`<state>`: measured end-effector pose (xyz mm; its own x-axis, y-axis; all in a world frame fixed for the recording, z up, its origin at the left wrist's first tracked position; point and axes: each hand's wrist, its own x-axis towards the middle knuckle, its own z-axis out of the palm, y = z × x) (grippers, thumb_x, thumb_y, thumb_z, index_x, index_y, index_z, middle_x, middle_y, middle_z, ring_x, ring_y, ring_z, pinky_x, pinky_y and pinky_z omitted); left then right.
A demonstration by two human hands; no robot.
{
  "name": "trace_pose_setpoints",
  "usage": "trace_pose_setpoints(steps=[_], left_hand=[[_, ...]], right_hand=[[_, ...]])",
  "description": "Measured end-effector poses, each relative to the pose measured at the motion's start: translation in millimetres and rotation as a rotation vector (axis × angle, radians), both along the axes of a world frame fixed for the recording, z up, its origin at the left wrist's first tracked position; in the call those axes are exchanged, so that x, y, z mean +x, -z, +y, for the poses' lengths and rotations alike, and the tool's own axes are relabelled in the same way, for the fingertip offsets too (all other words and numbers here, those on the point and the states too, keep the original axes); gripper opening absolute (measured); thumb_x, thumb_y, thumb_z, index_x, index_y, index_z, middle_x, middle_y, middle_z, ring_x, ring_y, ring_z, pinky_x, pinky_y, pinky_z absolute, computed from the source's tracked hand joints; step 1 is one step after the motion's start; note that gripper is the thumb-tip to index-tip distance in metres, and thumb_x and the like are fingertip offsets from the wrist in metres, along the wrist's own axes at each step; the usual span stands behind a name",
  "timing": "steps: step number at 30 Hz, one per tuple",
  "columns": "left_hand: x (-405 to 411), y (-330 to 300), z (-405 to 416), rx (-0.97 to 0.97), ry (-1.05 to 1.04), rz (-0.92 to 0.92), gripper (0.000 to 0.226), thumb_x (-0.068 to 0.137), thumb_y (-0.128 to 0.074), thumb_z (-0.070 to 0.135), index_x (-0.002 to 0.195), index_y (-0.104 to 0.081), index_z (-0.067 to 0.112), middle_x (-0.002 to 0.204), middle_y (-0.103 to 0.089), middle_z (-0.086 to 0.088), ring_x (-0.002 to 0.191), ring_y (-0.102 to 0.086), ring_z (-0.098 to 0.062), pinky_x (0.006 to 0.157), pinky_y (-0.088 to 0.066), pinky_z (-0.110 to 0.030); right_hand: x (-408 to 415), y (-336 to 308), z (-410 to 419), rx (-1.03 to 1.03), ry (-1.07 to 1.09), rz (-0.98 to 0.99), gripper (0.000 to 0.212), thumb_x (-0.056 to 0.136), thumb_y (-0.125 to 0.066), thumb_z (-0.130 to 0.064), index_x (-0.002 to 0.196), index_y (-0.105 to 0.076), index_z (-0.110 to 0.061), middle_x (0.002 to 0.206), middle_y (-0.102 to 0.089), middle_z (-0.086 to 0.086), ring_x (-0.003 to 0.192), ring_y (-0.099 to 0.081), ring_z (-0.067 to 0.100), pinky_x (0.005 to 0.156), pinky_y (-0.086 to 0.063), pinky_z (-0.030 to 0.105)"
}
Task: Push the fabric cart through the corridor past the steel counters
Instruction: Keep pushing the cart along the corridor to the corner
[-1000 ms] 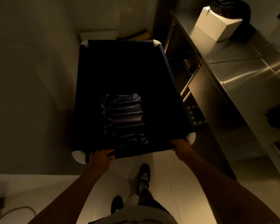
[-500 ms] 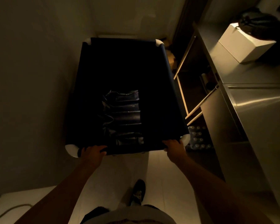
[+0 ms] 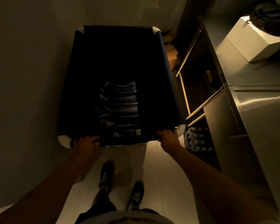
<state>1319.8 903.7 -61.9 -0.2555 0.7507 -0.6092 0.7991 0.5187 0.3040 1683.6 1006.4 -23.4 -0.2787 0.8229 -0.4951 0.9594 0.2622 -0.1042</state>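
Note:
A dark fabric cart [image 3: 168, 65] with white corner caps fills the middle of the head view. Dark folded bags [image 3: 120, 109] lie at its bottom. My left hand [image 3: 86, 143] grips the near rim close to the left corner. My right hand [image 3: 167, 137] grips the same rim beside the right corner cap. A steel counter [image 3: 257, 110] runs along the right side, close to the cart's right edge.
A plain wall stands tight on the left. On the counter sit a white box [image 3: 249, 41] and a dark bag [image 3: 271, 16]. Under it are open shelves and a pack of bottles [image 3: 196, 141]. Cardboard boxes [image 3: 171, 52] lie ahead on the right. My feet stand on pale floor tiles.
The cart has rolled forward along the corridor, and the counter and white box have slid nearer and to the right. Both hands keep their grip on the rim. My feet have stepped forward.

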Motion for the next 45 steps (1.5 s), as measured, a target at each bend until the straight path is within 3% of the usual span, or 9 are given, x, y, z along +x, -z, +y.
trace_pose_setpoints(steps=[3,8,13,18,29,45], left_hand=[[-13.0,2.2,13.9,-0.034,0.073,-0.065,0.046,0.103,-0.050,0.028,0.147,-0.046,0.020,0.151,-0.050,-0.014,0.141,-0.044,-0.035,0.121,-0.026,-0.052],[-31.0,0.2,40.2,-0.051,0.155,-0.013,0.048,0.103,-0.046,0.035,0.150,-0.042,0.024,0.155,-0.045,-0.010,0.144,-0.040,-0.032,0.123,-0.023,-0.051],[-56.5,-3.1,76.0,-0.068,0.245,-0.081,0.046,0.104,-0.046,0.030,0.148,-0.044,0.019,0.150,-0.050,-0.013,0.137,-0.048,-0.031,0.117,-0.033,-0.048],[-73.5,-6.9,107.5,-0.077,0.339,-0.025,0.047,0.105,-0.043,0.032,0.150,-0.040,0.022,0.150,-0.050,-0.011,0.137,-0.047,-0.030,0.118,-0.031,-0.044],[-110.9,-1.1,164.6,0.011,0.496,0.130,0.044,0.102,-0.040,0.044,0.146,-0.044,0.037,0.152,-0.048,-0.006,0.142,-0.040,-0.033,0.122,-0.020,-0.057],[-145.0,8.1,188.8,0.022,0.591,0.137,0.043,0.102,-0.040,0.045,0.144,-0.046,0.038,0.148,-0.049,-0.007,0.141,-0.039,-0.034,0.123,-0.014,-0.058]], right_hand=[[-5.6,1.8,6.0,-0.004,0.028,0.015,0.045,0.105,-0.051,-0.021,0.149,-0.046,-0.028,0.149,-0.052,0.001,0.144,-0.041,0.025,0.128,-0.018,0.045],[-17.2,1.7,10.8,-0.009,0.073,0.017,0.044,0.105,-0.050,-0.023,0.149,-0.046,-0.029,0.150,-0.051,0.001,0.145,-0.040,0.025,0.128,-0.017,0.046],[-35.9,1.0,17.5,-0.008,0.153,0.032,0.043,0.105,-0.050,-0.024,0.148,-0.048,-0.030,0.150,-0.051,0.000,0.145,-0.040,0.024,0.128,-0.017,0.045],[-55.7,1.4,18.1,-0.003,0.223,0.019,0.043,0.104,-0.052,-0.025,0.147,-0.049,-0.032,0.146,-0.054,-0.001,0.143,-0.043,0.023,0.126,-0.022,0.042],[-94.1,2.0,21.8,0.016,0.373,-0.005,0.043,0.104,-0.053,-0.025,0.146,-0.050,-0.034,0.144,-0.056,-0.003,0.140,-0.046,0.022,0.122,-0.027,0.041],[-131.7,7.8,-3.8,-0.003,0.419,-0.052,0.043,0.103,-0.053,-0.026,0.145,-0.051,-0.035,0.139,-0.060,0.000,0.134,-0.051,0.025,0.114,-0.037,0.042]])
